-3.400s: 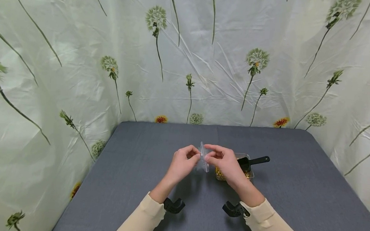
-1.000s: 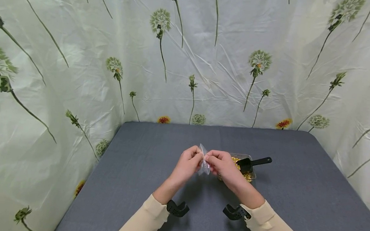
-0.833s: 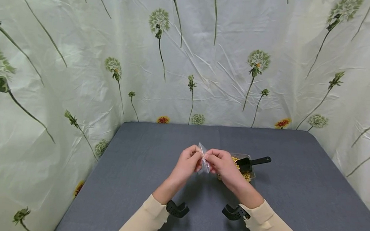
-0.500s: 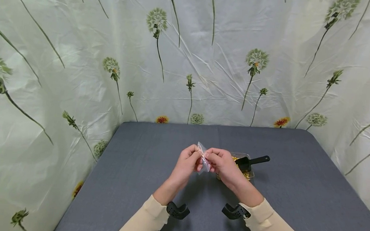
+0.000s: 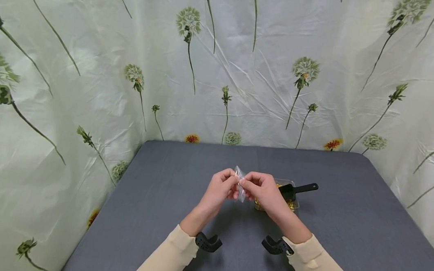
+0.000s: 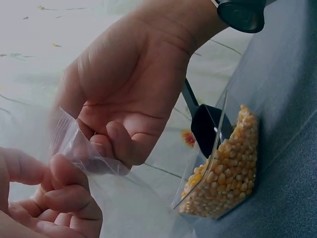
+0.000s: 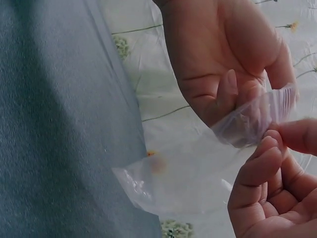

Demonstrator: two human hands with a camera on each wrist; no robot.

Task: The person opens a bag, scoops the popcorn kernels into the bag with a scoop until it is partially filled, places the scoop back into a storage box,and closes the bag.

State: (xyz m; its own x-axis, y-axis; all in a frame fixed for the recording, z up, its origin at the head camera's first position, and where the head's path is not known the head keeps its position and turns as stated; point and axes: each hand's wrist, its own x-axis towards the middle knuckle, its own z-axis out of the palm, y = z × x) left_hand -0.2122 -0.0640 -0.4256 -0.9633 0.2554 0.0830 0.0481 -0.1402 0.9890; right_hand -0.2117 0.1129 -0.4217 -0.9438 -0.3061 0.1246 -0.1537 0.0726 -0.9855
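A small clear zip-lock plastic bag hangs between the two hands above the table. My left hand pinches the bag's mouth from the left. My right hand pinches the same upper edge from the right, its fingertips close to the left ones. In the right wrist view the ridged zip strip shows near the fingers, and the see-through body of the bag droops below them. Behind my right hand stands a clear plastic container of corn kernels. A black scoop rests in it, handle pointing right.
A dark grey-blue cloth covers the table. Its far edge meets a white curtain printed with dandelions. Black camera mounts sit on both wrists, at the cuffs of cream sleeves.
Since the earliest frame my hands have drawn closer together on the bag, and the fingertips have shifted slightly along its mouth. The container and scoop have stayed put.
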